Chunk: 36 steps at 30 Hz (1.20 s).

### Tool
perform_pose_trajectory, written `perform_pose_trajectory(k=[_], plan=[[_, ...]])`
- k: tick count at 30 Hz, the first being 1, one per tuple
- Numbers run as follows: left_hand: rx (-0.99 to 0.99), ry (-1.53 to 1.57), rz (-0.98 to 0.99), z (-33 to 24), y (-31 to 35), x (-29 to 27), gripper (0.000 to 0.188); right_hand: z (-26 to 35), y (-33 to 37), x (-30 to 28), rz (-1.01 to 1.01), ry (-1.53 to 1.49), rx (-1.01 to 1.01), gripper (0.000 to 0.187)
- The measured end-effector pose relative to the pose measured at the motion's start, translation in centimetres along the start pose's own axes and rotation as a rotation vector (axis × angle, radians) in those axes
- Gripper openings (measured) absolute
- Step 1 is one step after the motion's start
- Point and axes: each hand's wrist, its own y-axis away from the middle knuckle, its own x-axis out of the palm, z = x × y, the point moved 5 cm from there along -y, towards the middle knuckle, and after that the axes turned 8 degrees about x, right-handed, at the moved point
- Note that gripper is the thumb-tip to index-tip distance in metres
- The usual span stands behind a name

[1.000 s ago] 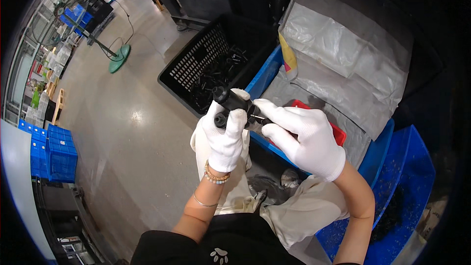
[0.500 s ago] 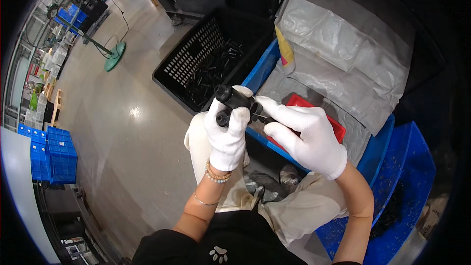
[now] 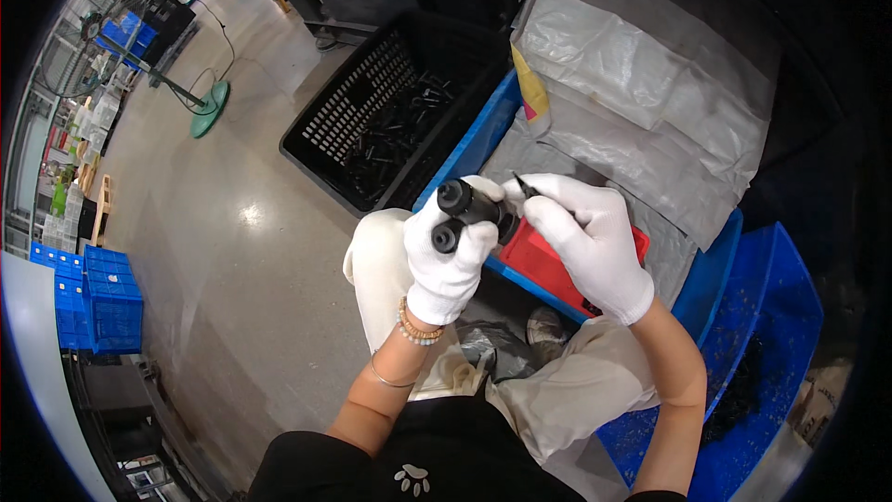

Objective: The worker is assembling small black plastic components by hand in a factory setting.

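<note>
My left hand (image 3: 440,271), in a white glove, is closed around a black plastic pipe fitting (image 3: 476,208) with rounded cylindrical ends. Two of its round ends face up and to the left. Just to the right, my gloved right hand (image 3: 599,246) pinches a thin dark pointed tool (image 3: 523,186); most of its handle is hidden in the fingers. The tool's tip points up and left, apart from the fitting. Beneath the hands lies a shallow red tray (image 3: 548,265), holding a few small dark bits at its near corner.
A black slotted basket (image 3: 311,121) with several black parts stands ahead, left of centre. The red tray rests in a blue crate (image 3: 478,144) lined with grey plastic sheeting (image 3: 641,84). At right is a blue bin (image 3: 780,316) holding black pieces. A green-based fan (image 3: 212,112) stands farther left.
The fitting has turned so its round ends face me more, and my left hand moved slightly right. The tool's tip has come away from the fitting and now points upward.
</note>
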Motion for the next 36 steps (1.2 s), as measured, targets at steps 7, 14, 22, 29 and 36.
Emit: perform_pose_trajectory(k=[7,14,22,29,36], plan=[[-0.104,0.018,-0.087,1.7,1.0,0.2,0.034,-1.2,-0.2,0.1,-0.079,0.081,0.019,0.014],[-0.197,0.123,-0.160,2.4,0.9,-0.4,0.038,0.1,0.0,0.5,-0.006,0.244,-0.187,0.019],[-0.197,0.109,-0.168,2.1,0.4,-1.0,0.036,0.2,0.4,1.4,0.014,0.578,-0.302,0.034],[-0.238,0.096,-0.167,2.4,0.9,-1.2,0.034,0.3,0.5,1.6,0.017,0.641,-0.287,0.036],[-0.212,0.105,-0.145,2.4,1.1,-1.5,0.032,0.1,0.5,1.6,0.023,0.612,-0.316,0.033]])
